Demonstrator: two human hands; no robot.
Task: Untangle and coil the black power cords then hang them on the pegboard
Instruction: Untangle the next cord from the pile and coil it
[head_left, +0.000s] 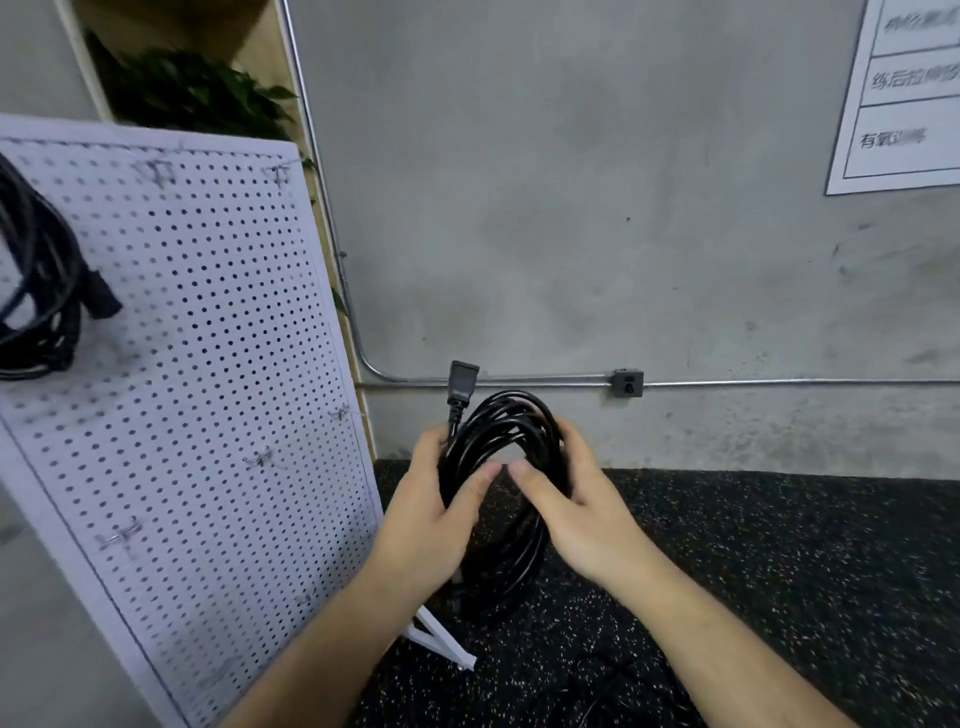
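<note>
Hands are being used to hold the coiled black cord (506, 415), with the left hand (431, 514) and the right hand (569, 512) curled round it, just right of the pegboard (208, 338). Coiling seems done; hanging on a free hook (262, 460) is being called for next.

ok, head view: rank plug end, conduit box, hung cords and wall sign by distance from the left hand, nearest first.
1. plug end: just above the left hand, sticking up from the held coil.
2. conduit box: up and to the right.
3. hung cords: upper left of the pegboard.
4. wall sign: top right corner.
</note>
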